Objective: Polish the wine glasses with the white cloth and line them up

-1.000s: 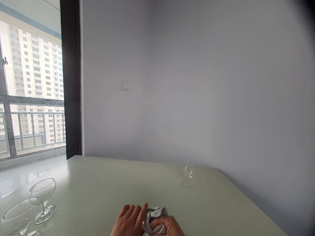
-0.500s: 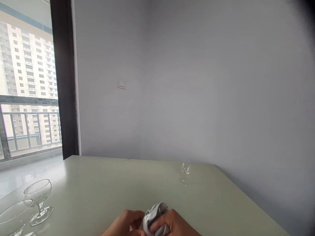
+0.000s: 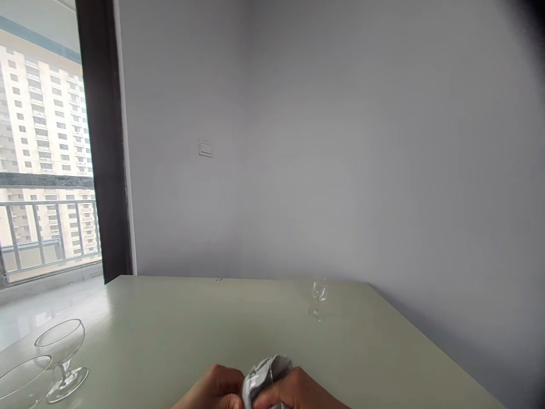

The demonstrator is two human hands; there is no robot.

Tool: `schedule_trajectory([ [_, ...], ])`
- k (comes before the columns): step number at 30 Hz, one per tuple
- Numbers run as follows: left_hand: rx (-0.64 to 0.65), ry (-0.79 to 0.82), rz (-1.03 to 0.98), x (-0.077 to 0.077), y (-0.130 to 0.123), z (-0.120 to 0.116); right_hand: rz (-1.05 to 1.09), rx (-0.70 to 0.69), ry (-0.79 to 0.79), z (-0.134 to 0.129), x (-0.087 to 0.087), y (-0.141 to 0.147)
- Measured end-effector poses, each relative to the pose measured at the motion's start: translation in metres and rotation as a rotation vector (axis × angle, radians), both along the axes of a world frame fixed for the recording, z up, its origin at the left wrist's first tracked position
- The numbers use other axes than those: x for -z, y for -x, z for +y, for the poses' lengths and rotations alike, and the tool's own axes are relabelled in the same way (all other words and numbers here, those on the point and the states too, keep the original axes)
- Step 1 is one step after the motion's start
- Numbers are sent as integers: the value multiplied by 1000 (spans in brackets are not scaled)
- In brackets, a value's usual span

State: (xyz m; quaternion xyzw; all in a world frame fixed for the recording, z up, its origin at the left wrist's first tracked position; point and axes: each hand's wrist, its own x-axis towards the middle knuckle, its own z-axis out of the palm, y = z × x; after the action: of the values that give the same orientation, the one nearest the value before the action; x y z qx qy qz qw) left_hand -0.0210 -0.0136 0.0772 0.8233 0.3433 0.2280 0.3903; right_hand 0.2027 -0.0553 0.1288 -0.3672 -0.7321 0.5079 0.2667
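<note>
Cloth, grey and crumpled, bunches in folds between curled hands.

The left hand touched a grey cloth bunched in the right hand; stemmed glasses stood on the bench.

Dark frame: tall, near-black upright, kinda splits the view
Window: left of the frame, railing and a pale high-rise outside
Walls: plain grey, right of the frame, meeting in a corner
Switch plate: on the wall right of the frame
Table: big, pale green, far edge running right from the frame's foot
Floor: pale, shiny, left of the frame
Light: daylight, frame's left side
</note>
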Motion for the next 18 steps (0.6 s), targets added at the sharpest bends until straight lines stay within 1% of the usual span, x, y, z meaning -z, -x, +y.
schedule_trajectory([
  [1, 50, 50, -13, 2, -2, 0, 4, -27, 9, 1, -5, -6],
  [2, 48, -19, -7, 4, -5, -1, 18, -1, 37, 1, -8, -10],
  [3, -10, -202, 16, 3, -8, -3, 46, 67, 82, 3, -7, -13],
  [4, -106, -462, 50, 2, -11, -6, 97, 159, 144, 4, -4, -13],
  [6, -298, -996, 145, -4, -14, -11, 285, 337, 304, 6, 7, -7],
  [7, -359, -1187, 183, -7, -14, -14, 380, 393, 378, 6, 12, -2],
  [8, -383, -1306, 209, -10, -12, -15, 442, 420, 435, 7, 17, 4],
  [9, -364, -1355, 225, -13, -9, -15, 452, 432, 469, 6, 20, 8],
  [10, -315, -1343, 231, -15, -5, -14, 409, 431, 455, 5, 21, 12],
  [11, -255, -1289, 227, -16, 0, -13, 321, 400, 402, 4, 19, 13],
  [12, -191, -1210, 214, -17, 5, -10, 221, 332, 322, 3, 16, 12],
  [13, -136, -1108, 199, -16, 9, -7, 136, 237, 234, 1, 11, 10],
  [14, -105, -980, 174, -16, 12, -5, 70, 137, 143, 0, 6, 6],
  [15, -100, -819, 145, -15, 13, -3, 24, 54, 58, -1, 2, 3],
  [16, -108, -629, 108, -14, 11, -3, -6, 7, -10, -3, 0, -1],
  [17, -105, -410, 57, -13, 7, -4, -26, 5, -57, -4, -1, -4],
  [18, -87, -171, -16, -12, 2, -5, -36, 38, -102, -6, -1, -7],
])
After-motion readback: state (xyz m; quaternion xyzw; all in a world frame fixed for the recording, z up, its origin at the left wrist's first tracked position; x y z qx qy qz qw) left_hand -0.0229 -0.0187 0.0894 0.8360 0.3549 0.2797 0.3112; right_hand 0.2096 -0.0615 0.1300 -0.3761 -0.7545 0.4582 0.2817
